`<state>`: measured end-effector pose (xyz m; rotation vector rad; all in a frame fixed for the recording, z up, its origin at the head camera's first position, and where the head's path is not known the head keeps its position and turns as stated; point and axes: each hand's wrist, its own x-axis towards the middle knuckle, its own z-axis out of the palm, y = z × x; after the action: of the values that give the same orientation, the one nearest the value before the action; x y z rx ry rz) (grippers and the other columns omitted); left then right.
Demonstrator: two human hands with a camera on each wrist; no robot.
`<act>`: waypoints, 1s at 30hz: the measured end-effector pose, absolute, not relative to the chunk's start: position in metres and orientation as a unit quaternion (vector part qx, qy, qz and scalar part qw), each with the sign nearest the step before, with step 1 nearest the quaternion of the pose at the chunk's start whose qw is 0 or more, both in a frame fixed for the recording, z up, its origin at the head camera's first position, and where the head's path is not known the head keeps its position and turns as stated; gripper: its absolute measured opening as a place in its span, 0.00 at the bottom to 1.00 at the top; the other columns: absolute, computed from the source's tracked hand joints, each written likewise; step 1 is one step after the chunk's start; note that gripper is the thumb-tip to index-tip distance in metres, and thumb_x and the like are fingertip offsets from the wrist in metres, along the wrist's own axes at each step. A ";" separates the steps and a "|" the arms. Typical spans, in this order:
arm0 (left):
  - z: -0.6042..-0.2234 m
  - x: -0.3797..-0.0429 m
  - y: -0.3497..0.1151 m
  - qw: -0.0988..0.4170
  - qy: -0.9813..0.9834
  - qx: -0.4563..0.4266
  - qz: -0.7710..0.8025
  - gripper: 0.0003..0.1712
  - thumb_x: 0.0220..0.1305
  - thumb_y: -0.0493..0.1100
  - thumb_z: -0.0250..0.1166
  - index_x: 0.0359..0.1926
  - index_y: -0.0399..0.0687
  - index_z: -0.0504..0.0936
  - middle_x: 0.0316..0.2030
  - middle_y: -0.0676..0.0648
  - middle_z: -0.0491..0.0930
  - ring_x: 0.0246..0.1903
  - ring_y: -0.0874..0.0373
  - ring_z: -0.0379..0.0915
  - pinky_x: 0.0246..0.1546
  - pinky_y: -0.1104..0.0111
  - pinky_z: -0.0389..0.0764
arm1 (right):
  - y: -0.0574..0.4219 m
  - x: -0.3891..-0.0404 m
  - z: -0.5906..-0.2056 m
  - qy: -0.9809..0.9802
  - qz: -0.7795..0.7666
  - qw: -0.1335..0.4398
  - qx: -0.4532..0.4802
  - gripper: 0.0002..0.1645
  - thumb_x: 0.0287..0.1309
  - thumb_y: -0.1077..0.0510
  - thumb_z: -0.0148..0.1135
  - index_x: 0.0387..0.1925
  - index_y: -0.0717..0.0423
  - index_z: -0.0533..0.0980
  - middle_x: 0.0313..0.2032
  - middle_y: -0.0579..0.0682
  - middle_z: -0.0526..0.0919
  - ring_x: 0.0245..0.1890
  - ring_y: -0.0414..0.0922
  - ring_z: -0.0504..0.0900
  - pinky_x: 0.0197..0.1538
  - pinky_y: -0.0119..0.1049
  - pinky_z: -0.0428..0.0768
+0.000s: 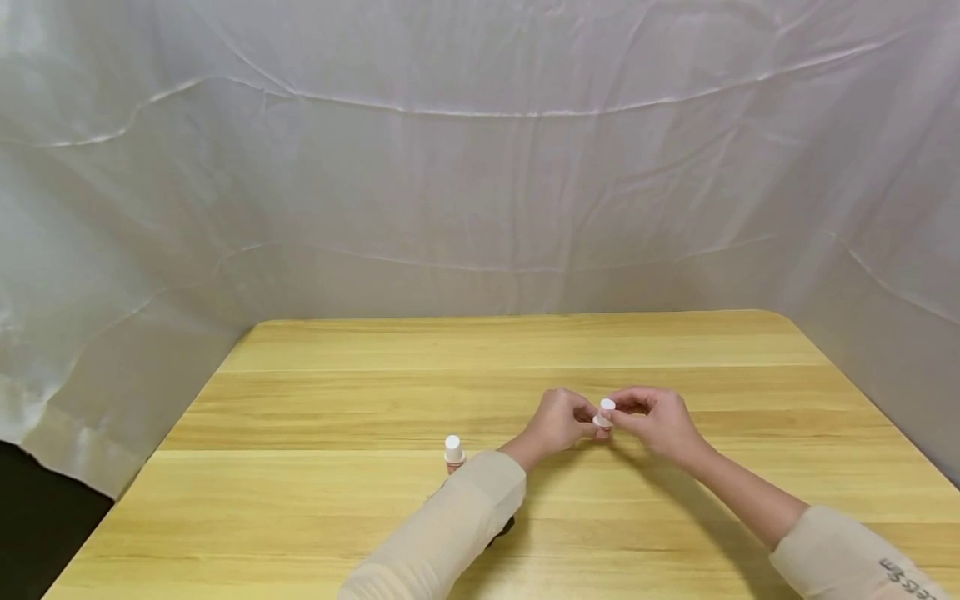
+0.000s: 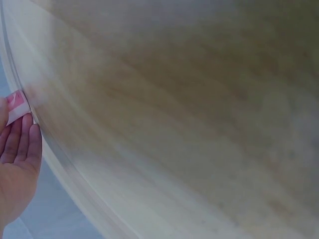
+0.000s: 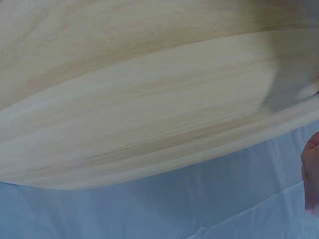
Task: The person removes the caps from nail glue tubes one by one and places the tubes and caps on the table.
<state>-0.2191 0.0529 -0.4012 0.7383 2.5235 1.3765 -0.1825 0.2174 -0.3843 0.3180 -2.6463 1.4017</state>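
Right of the table's middle, both hands meet at a small bottle [image 1: 602, 422] with a white cap [image 1: 607, 404]. My left hand [image 1: 558, 422] grips the bottle's body low down, and the fingers cover most of it. From the other side, my right hand [image 1: 662, 423] pinches the bottle's top between thumb and forefinger. In the left wrist view a pink and white label [image 2: 18, 104] shows between the thumb and fingers. Only an edge of the right hand [image 3: 311, 174] enters the right wrist view, and its grip is out of sight there.
A second white-capped bottle [image 1: 453, 450] stands on the wooden table [image 1: 375, 392], its lower part hidden by the left sleeve [image 1: 457, 517]. A dark object [image 1: 502, 531] shows partly beneath that forearm. Pale curtains [image 1: 480, 183] surround the table's back and sides.
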 end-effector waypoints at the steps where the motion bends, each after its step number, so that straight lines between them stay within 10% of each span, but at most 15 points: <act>1: -0.401 -0.219 0.053 0.088 0.847 0.248 0.462 0.06 0.52 0.38 0.70 0.30 0.38 0.87 0.29 0.46 0.86 0.22 0.74 0.71 0.21 0.83 0.73 | 0.218 -0.183 -0.384 -0.878 0.463 0.064 0.107 0.11 0.52 0.61 0.67 0.35 0.66 0.81 0.35 0.60 0.85 0.29 0.30 0.79 0.33 0.25 0.79; 30: -0.401 -0.218 0.053 0.087 0.848 0.249 0.460 0.07 0.52 0.38 0.70 0.31 0.38 0.86 0.29 0.47 0.86 0.22 0.74 0.71 0.21 0.83 0.73 | 0.220 -0.185 -0.386 -0.874 0.467 0.047 0.128 0.12 0.52 0.62 0.67 0.37 0.67 0.80 0.34 0.60 0.85 0.29 0.30 0.79 0.34 0.26 0.80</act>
<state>-0.2184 0.0531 -0.4012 0.7411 2.5252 1.3699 -0.1854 0.2205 -0.3858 0.3907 -2.6658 1.4244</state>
